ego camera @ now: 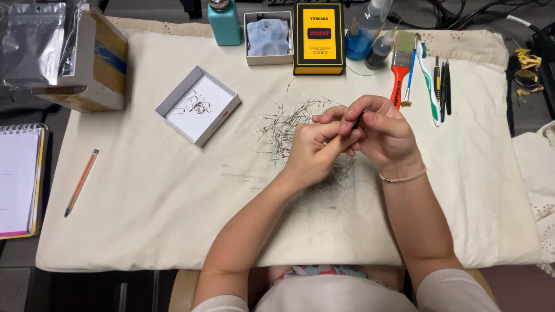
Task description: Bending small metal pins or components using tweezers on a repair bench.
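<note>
**Two hands work on one little wire part**

The left hand (312, 151) and the right hand (384, 134) meet in the middle of the table (144, 196), just above a loose pile of thin wire parts (287, 128). The right hand's grip is pressed together on a small dark tool (358, 119). It is too small to tell what kind of tool it is. The left hand's grip is pinched shut too, right against the tip of that tool. It seems to hold one wire part there, but the part itself is too tiny to see.

To my eye, the step in hand is shaping or trimming one wire part from the pile. A white open box (198, 105) sits well to the left with a few bent wire parts (195, 106) inside, so done ones seem to go there.

I think the next move calls for a steady, gentle hold, since the part is thin and could bend wrong or slip. After that, the part needs a careful carry over to the white box, and a fresh one needs picking from the pile.
</note>
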